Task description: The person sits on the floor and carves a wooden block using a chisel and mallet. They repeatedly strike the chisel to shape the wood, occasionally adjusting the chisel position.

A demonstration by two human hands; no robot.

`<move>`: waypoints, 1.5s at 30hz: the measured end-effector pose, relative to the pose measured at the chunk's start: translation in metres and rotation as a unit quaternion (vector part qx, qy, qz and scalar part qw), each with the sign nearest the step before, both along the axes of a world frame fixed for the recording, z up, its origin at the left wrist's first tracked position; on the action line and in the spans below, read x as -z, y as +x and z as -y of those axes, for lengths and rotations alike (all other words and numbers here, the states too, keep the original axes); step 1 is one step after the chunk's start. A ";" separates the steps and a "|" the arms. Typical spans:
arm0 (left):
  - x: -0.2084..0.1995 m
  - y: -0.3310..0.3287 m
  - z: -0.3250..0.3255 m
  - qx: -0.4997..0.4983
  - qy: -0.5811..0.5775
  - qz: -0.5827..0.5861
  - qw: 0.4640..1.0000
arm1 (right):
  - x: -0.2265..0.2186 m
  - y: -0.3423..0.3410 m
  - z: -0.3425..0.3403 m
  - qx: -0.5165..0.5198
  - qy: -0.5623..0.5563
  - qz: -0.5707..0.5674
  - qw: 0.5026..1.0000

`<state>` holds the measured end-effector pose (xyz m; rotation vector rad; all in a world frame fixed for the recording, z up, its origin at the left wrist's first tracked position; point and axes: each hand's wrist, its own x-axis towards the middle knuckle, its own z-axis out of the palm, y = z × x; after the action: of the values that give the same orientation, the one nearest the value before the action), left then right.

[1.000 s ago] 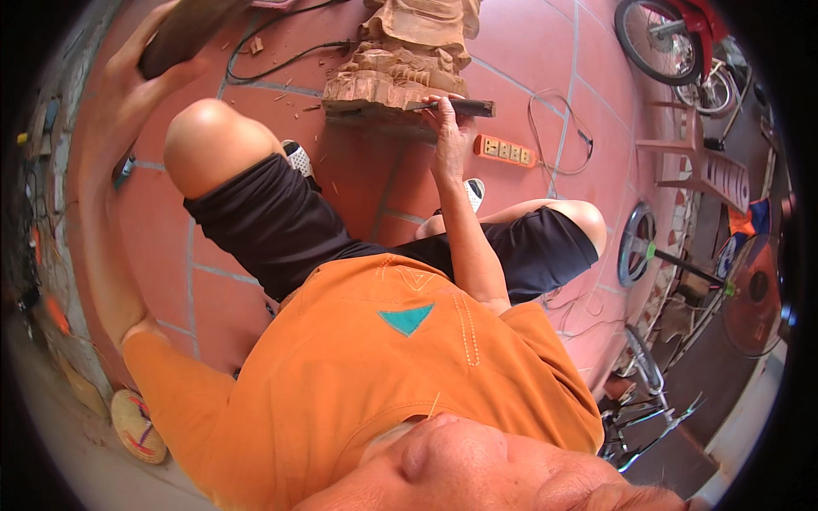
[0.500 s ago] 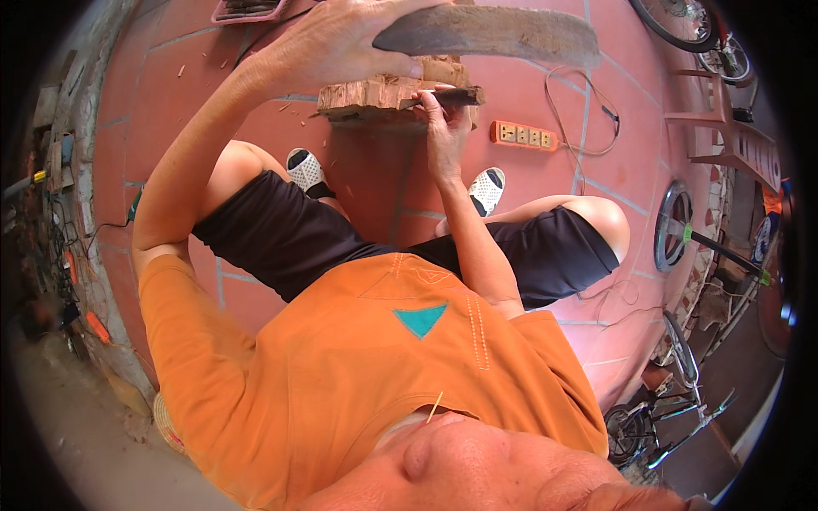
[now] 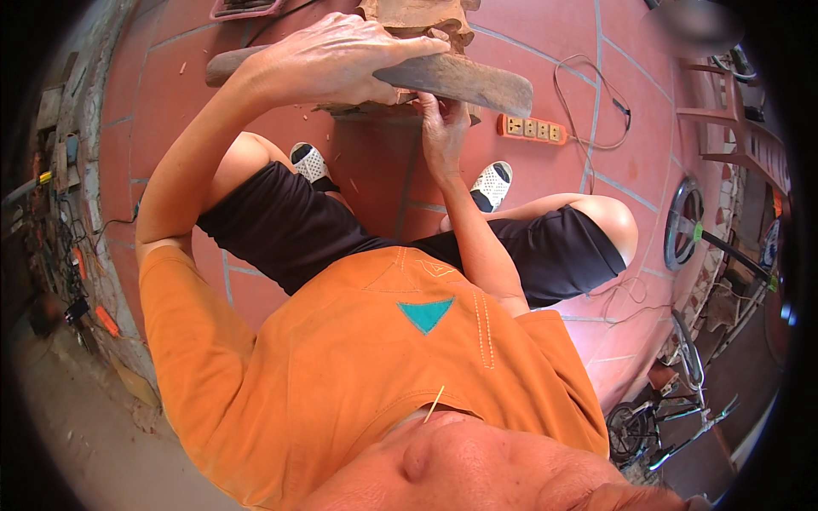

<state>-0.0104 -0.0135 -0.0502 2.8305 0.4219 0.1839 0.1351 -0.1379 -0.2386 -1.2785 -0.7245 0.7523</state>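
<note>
Head view: left hand [image 3: 341, 60] has swung the wooden mallet [image 3: 460, 78] lower over the carving [image 3: 417, 13].

1. The wooden mallet [image 3: 426, 75] lies crosswise near the top of the view, gripped by the left hand [image 3: 336, 60] wrapped over its middle.
2. The carved wood block [image 3: 417, 17] stands on the floor [image 3: 170, 102] just behind the mallet.
3. The right hand [image 3: 443, 128] sits just below the mallet's right half, touching the block's base.
4. The power strip [image 3: 532, 129] lies on the floor right of the right hand, its cable [image 3: 588, 94] looping further right.
5. Two sandalled feet [image 3: 490, 183] rest on the floor below the hands, one on each side of the right forearm.
6. A tray [image 3: 243, 8] sits at the top edge, left of the block.
</note>
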 end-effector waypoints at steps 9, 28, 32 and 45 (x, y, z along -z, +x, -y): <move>-0.005 0.014 0.009 0.024 -0.082 0.182 0.980 | -0.001 -0.002 0.002 0.005 0.026 0.023 0.999; -0.052 -0.002 0.002 -0.026 -0.214 0.076 0.973 | -0.010 0.009 0.007 -0.029 0.029 -0.179 0.983; -0.060 -0.002 0.012 -0.020 -0.213 0.132 0.968 | -0.009 0.003 0.006 -0.023 0.025 -0.127 0.991; -0.006 -0.002 0.005 -0.012 0.008 0.027 1.000 | -0.011 -0.003 0.006 -0.008 0.012 -0.065 0.998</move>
<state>-0.0128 -0.0185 -0.0439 2.8294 0.4442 0.2698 0.1325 -0.1442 -0.2273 -1.1921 -0.6367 0.8298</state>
